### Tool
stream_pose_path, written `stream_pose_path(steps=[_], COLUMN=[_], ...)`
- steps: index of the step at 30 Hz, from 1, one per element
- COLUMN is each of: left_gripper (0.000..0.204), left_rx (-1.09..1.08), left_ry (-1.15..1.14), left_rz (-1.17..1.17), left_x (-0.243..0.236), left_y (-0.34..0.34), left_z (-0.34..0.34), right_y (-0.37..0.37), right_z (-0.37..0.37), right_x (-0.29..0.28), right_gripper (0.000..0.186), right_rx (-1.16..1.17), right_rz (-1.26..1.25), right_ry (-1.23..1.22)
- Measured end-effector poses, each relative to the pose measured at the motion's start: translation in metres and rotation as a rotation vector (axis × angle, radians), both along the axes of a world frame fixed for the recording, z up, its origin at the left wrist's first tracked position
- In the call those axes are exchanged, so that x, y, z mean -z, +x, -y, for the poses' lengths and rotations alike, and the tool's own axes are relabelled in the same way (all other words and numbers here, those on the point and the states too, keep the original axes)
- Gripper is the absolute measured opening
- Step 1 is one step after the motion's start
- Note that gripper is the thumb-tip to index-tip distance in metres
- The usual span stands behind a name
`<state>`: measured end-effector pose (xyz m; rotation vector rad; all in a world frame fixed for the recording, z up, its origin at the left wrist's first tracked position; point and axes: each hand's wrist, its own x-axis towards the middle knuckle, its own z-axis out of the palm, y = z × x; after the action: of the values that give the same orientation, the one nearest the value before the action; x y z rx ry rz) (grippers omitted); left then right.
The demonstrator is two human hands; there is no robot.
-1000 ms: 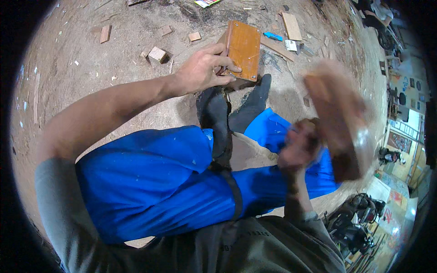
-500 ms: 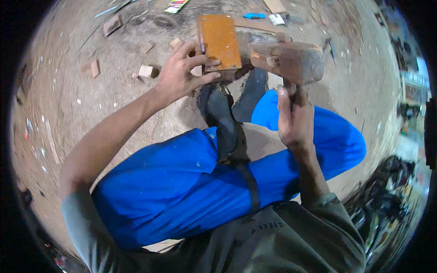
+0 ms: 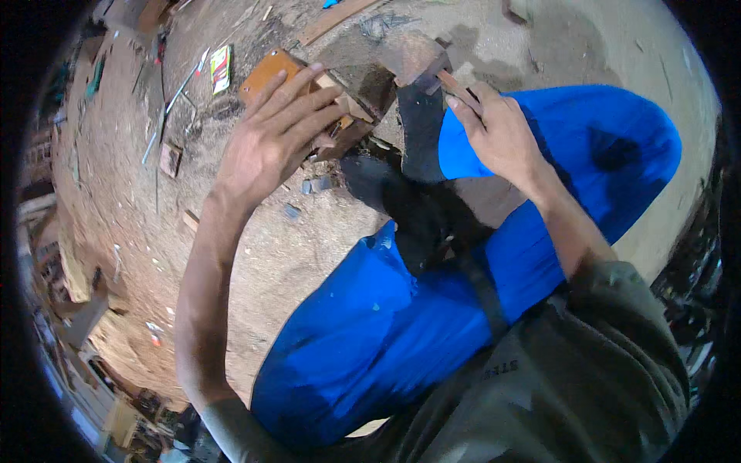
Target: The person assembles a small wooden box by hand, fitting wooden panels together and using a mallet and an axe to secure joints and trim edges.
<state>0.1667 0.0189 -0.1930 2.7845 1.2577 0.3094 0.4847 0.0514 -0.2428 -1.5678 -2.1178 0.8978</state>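
Observation:
My left hand [image 3: 270, 143] lies over an orange-brown wooden panel [image 3: 265, 76], its fingers stretched out and apart across the near side. Under and beside these fingers is a pale wooden edge [image 3: 351, 106], partly covered by the hand. My right hand [image 3: 505, 139] is wrapped round the handle [image 3: 461, 94] of a wooden mallet. The blocky mallet head [image 3: 413, 60] is just right of the wooden piece, above my dark shoe [image 3: 421, 127]. I cannot tell whether the head touches the piece.
Around the work lie a small wood block [image 3: 170, 160], a colourful packet [image 3: 221, 69], a thin pale rod [image 3: 182, 99] and a long wood strip [image 3: 336, 21]. A small grey object [image 3: 318, 184] sits near my feet. My blue-trousered legs [image 3: 363, 324] are folded close by.
My view has turned. My left hand has gone from the panel's near edge to lying spread over it. The panel now sits slanted, and the mallet is closer to it.

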Motion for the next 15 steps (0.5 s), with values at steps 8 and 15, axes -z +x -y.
stream_pose_path(steps=[8,15], left_gripper=[0.038,0.040], left_rx=[0.126,0.163], left_ry=[-0.051,-0.005], left_rz=[0.074,0.058], left_x=[0.012,0.018], left_y=[0.009,0.005], left_z=[-0.015,-0.020], right_y=[0.003,0.019], right_z=[-0.008,-0.029], right_x=[0.009,0.019], right_gripper=[0.035,0.031], right_rx=[0.098,0.163], right_rz=[-0.028,-0.009], right_ry=[-0.025,0.155])
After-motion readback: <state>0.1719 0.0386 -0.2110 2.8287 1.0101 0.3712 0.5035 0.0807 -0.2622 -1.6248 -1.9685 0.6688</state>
